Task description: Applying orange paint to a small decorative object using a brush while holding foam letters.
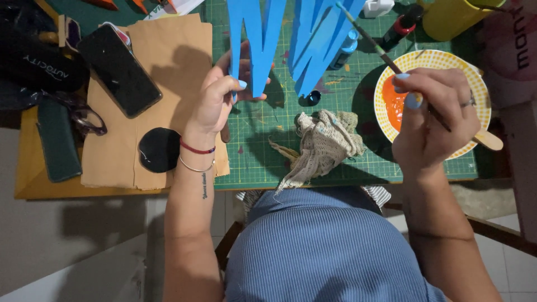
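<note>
From my head camera, my left hand (219, 98) pinches the lower tip of a flat, matte blue zigzag cut-out (299, 39), stiff like foam or painted board, and holds it upright over the green gridded cutting mat (263, 162). My right hand (433, 114) is closed around a thin paintbrush (372, 40) whose shaft slants up towards the cut-out's right part; its wooden end pokes out past my wrist. Beneath that hand sits a round yellow-patterned bowl (472, 75) with glossy orange paint (394, 103). Between my hands lies a crumpled, loosely woven beige rag (324, 142), spotted with blue. To the left, creased brown paper (162, 61) carries a black smartphone (119, 70) and a black disc (159, 149). A yellow mug (447, 17) and a red-banded bottle (400, 25) stand beyond the bowl.
</note>
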